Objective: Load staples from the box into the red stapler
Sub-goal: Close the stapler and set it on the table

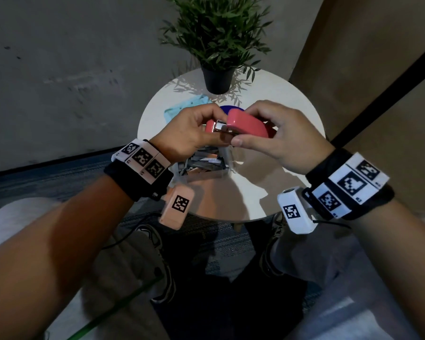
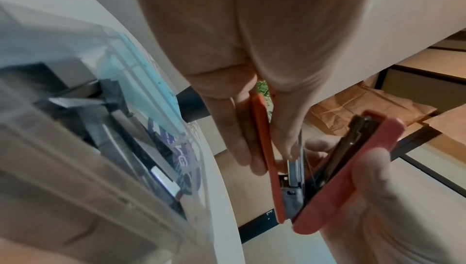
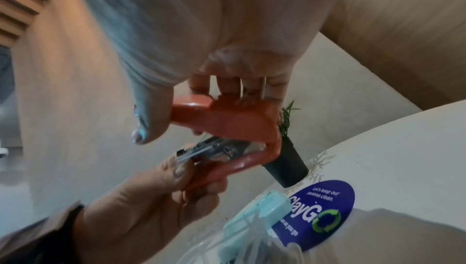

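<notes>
The red stapler [image 1: 245, 122] is held above the round table, hinged open. My left hand [image 1: 214, 132] pinches its base and the metal magazine [image 1: 220, 126] at the front end. In the left wrist view, the fingers [image 2: 242, 144] lie along the base and the thumb sits by the magazine [image 2: 293, 166]. My right hand [image 1: 253, 138] grips the lifted top cover [image 3: 232, 122], thumb underneath. Below the hands stands the clear staple box [image 1: 201, 164], open, with several staple strips inside. Whether a strip lies in the magazine I cannot tell.
The small round white table [image 1: 292, 114] carries a potted plant [image 1: 219, 77] at the back, the box's teal lid [image 1: 187, 106] and a blue sticker [image 3: 325, 210]. My knees and shoes are under the near edge. A wall is behind.
</notes>
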A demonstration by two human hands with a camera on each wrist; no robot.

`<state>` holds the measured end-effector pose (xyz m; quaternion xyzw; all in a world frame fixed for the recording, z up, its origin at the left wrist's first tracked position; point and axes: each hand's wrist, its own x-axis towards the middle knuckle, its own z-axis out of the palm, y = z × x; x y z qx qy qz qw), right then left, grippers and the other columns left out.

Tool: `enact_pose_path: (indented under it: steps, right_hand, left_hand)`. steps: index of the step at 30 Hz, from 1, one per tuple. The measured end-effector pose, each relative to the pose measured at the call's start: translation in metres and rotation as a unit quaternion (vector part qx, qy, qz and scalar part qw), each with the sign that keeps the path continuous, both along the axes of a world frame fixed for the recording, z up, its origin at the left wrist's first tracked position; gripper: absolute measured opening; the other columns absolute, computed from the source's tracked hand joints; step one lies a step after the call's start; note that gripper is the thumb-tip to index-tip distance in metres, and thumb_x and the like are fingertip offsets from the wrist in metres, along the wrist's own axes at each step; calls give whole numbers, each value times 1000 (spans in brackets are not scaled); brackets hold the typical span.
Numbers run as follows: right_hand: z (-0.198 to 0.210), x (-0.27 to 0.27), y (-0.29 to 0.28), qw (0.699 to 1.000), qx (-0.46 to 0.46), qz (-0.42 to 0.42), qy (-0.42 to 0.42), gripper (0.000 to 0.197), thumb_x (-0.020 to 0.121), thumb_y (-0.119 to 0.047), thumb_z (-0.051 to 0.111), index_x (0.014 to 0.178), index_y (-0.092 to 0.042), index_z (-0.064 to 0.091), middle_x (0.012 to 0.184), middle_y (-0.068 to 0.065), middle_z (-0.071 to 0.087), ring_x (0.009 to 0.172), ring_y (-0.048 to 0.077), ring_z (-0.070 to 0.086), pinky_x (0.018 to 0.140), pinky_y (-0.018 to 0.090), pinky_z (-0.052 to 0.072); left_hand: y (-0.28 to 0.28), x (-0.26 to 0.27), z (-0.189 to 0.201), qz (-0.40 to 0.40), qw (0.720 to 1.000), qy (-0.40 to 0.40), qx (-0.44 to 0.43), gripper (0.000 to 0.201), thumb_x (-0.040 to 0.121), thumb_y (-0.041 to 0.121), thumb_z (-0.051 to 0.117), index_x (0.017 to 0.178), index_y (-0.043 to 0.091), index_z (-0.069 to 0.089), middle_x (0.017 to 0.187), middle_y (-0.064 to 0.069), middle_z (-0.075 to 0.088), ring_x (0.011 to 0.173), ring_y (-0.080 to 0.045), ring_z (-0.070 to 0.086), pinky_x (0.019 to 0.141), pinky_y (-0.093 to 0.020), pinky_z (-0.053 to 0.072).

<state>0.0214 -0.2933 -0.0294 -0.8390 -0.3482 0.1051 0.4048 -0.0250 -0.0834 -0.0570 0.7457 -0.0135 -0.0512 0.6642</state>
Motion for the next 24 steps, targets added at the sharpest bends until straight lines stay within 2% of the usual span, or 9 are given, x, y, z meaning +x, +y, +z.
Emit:
enact_pose_path:
  steps: [2,4,6,9,13,16,19,22,24]
  right_hand:
    - [-3,0,1,1000,-1,1,1,39,83,-50,74,112,-25,65,107,-3,64,95,8,59,75,13,43]
    - [-3,2,-1,1000,11,-1,22,46,85,-51,71,120,-24,63,113,-3,65,102,9,61,81,16,48]
    - [-3,4,-3,998,11,-8,57,47,88,-53,65,124,-24,60,113,-7,66,102,8,64,85,22,51]
    - [-6,7,-5,997,-16,-28,76,51,87,-62,60,125,-28,58,109,-12,67,96,7,66,82,27,51]
    - [-7,5,-4,982,31,-11,184,40,95,-50,57,122,-20,62,97,7,75,74,25,73,69,45,59]
    - [-4,4,-1,950,92,-17,297,43,98,-50,51,111,-12,67,82,11,71,53,25,58,51,32,48]
    - [-4,6,1,917,108,-38,382,55,101,-52,45,111,-2,67,73,12,66,45,20,43,43,27,36]
    - [-2,5,0,880,126,-32,457,57,101,-51,42,122,-2,63,68,11,62,38,14,42,38,22,34]
    - [0,5,0,848,159,-33,504,55,100,-51,43,120,-5,65,67,12,61,35,13,44,36,19,35]
  left_hand:
    - [-1,-1,0,0,1000,3,-2,28,75,3,79,97,-1,61,87,-11,61,80,-22,57,77,-34,52]
    - [0,-1,0,7,1000,2,0,24,76,-3,77,91,7,61,82,-1,67,77,-13,62,76,-29,55]
    - [1,0,1,18,1000,-7,-3,26,76,-6,77,87,11,61,87,-12,69,81,-15,65,80,-34,58]
    - [1,0,4,15,1000,-11,-11,26,75,-6,77,86,12,62,94,-20,67,85,-20,65,85,-39,58]
    - [-2,-1,4,9,999,1,-33,29,77,-10,74,98,6,62,93,-12,70,86,-21,70,82,-36,60]
    - [-2,-1,5,3,999,17,-49,30,84,-10,67,107,7,56,87,-2,73,80,-24,73,74,-32,61]
    - [-2,-2,8,-13,1000,2,27,34,88,3,70,118,6,54,82,14,68,78,-12,69,74,-29,57]
    - [3,-3,12,-39,998,9,54,48,80,17,78,121,7,55,102,-2,69,90,-11,67,85,-34,57]
    - [4,-4,14,-46,998,20,31,45,77,15,81,113,8,56,101,-9,69,89,-15,69,85,-34,57]
